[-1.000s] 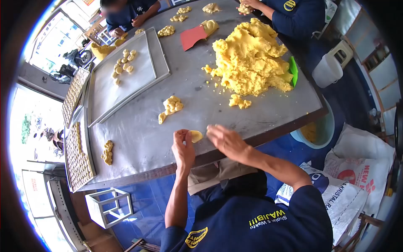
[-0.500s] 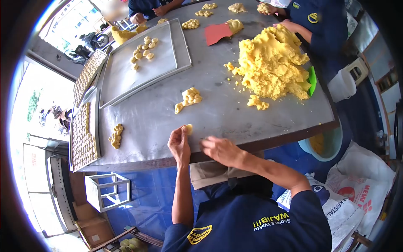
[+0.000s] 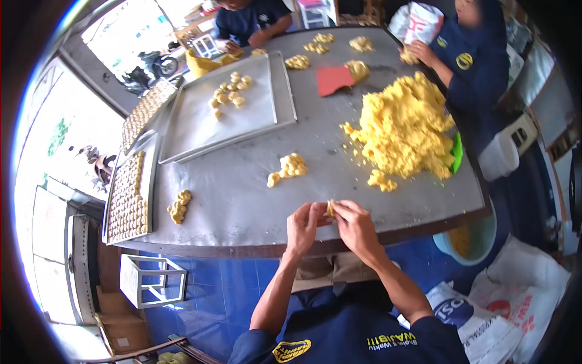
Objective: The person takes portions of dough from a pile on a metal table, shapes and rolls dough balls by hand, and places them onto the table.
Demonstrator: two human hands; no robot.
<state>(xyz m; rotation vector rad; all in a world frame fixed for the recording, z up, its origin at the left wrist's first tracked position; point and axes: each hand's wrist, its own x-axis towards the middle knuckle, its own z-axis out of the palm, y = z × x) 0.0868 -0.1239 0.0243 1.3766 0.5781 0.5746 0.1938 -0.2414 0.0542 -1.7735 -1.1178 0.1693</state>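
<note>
Both of my hands meet over the near edge of the metal table (image 3: 242, 212). Between their fingertips is a small piece of yellow dough (image 3: 330, 209). My left hand (image 3: 305, 225) and my right hand (image 3: 354, 225) are both closed on it, and the fingers hide part of it. Just beyond them lies a cluster of small dough balls (image 3: 293, 165). Farther right rises a big crumbly yellow mound (image 3: 406, 127), with a green scraper (image 3: 456, 153) against its right side. A second dough cluster (image 3: 179, 207) sits to the left.
A metal tray (image 3: 224, 130) holds round dough pieces; filled trays (image 3: 130, 197) stand at the left. A red sheet (image 3: 333, 80) lies beyond. Two people (image 3: 251, 21) (image 3: 470, 57) work at the far side. A white stool (image 3: 151, 280) and a basin (image 3: 473, 242) stand below the table.
My hands, apart before, have come together at the dough piece that my left hand held. The whole view has shifted, so the table sits lower and farther right.
</note>
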